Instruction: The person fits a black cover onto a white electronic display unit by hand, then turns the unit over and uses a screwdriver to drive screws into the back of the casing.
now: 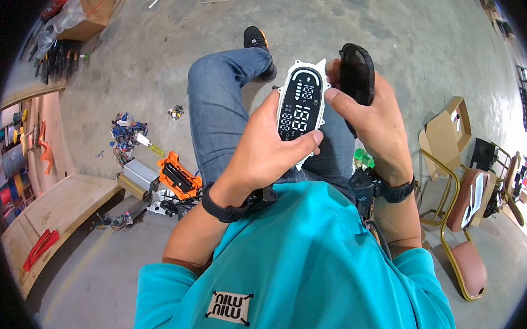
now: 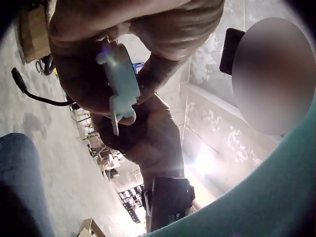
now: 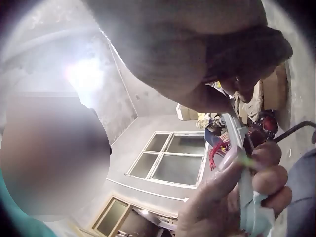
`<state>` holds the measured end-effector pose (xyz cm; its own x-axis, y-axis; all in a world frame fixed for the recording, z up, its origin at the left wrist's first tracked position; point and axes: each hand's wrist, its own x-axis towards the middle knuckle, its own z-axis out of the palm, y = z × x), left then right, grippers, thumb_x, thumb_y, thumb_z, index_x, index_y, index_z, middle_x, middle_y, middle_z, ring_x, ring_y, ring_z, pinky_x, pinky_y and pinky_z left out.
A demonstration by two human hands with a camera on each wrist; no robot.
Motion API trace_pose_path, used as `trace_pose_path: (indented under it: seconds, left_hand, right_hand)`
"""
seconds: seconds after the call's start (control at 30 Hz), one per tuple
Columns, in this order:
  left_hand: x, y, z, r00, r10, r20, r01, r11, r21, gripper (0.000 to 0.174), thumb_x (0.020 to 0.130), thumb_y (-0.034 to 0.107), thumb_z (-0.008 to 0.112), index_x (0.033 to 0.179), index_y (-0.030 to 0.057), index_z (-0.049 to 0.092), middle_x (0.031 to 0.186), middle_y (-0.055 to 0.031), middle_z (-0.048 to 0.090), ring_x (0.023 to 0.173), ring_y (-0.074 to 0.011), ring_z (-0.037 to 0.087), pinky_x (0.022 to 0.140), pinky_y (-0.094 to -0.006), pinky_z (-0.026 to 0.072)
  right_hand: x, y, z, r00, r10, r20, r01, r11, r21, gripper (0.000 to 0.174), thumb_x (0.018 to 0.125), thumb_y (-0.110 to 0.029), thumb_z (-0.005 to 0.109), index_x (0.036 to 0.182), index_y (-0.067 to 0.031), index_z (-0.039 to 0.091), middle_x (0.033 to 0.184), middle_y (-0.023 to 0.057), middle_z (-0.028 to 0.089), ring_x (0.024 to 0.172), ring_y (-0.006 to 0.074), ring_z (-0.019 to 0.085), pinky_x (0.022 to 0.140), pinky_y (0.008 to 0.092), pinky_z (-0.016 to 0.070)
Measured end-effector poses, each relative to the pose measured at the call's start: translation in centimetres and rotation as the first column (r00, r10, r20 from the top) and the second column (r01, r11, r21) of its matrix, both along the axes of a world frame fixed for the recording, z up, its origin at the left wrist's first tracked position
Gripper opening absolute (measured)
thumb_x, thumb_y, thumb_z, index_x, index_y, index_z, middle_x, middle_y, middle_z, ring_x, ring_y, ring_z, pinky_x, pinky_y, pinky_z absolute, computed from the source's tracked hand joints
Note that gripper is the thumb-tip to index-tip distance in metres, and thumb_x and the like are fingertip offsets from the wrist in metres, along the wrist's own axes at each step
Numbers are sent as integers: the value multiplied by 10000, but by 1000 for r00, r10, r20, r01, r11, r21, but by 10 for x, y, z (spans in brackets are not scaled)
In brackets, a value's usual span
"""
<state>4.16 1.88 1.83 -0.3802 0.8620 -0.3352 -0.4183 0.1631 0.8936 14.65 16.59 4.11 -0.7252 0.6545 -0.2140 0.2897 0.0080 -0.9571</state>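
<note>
White-rimmed display panel (image 1: 301,106) sits gripped in the left hand (image 1: 267,145), thumb across its lower face; the right hand (image 1: 376,123) curls round a dark cover (image 1: 356,73), thumb at the panel's edge.

We read "MIU MIU", upside down to us, on the shirt patch (image 1: 229,308); the display (image 1: 300,106) shows an arrow (image 1: 308,79) and eight-like digits.

The display unit (image 1: 301,107) is white and black, the cover (image 1: 357,73) black.
</note>
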Motion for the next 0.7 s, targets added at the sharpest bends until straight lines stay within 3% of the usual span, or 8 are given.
trace_pose_path:
  seconds: [0.13, 0.2, 0.53, 0.6, 0.7]
  left_hand:
    - [0, -1, -2, 1000, -6, 19, 7, 1000, -12, 387, 831, 5, 709, 1153, -30, 498, 896, -50, 636, 746, -111, 657, 654, -264, 546]
    - [-2, 0, 0, 998, -12, 60, 13, 1000, -25, 403, 830, -7, 704, 1175, -25, 497, 905, -48, 635, 748, -107, 656, 659, -263, 550]
    - [-1, 2, 1, 998, -9, 58, 10, 1000, -14, 417, 830, -16, 699, 1197, -21, 500, 916, -48, 634, 748, -107, 654, 662, -263, 552]
    - [-2, 0, -1, 998, -55, 40, 56, 998, -31, 524, 858, 9, 698, 1322, -2, 453, 977, -44, 645, 776, -115, 659, 693, -258, 554]
    - [-1, 0, -1, 998, -52, 31, 53, 998, -36, 521, 860, 6, 698, 1320, -5, 454, 981, -45, 647, 786, -112, 661, 696, -257, 555]
  right_hand:
    - [1, 0, 3, 998, 16, 53, -14, 999, -41, 296, 829, -100, 688, 1080, 28, 598, 927, 48, 627, 858, 122, 591, 786, 282, 490]
    - [1, 0, -1, 999, 15, -28, -18, 994, -112, 333, 825, -89, 694, 1122, 20, 591, 954, 55, 635, 888, 130, 599, 818, 288, 497]
    - [5, 2, 1, 999, 39, 2, -39, 992, -117, 383, 806, -85, 712, 1148, 14, 572, 986, 68, 647, 923, 143, 610, 856, 302, 499]
    - [6, 2, -5, 999, 50, -1, -50, 995, -84, 397, 785, -91, 714, 1139, 14, 566, 981, 72, 646, 927, 152, 610, 865, 305, 495]
    - [5, 1, -5, 999, 41, -5, -41, 997, -63, 410, 774, -93, 706, 1140, 17, 558, 974, 78, 644, 922, 155, 609, 869, 305, 491]
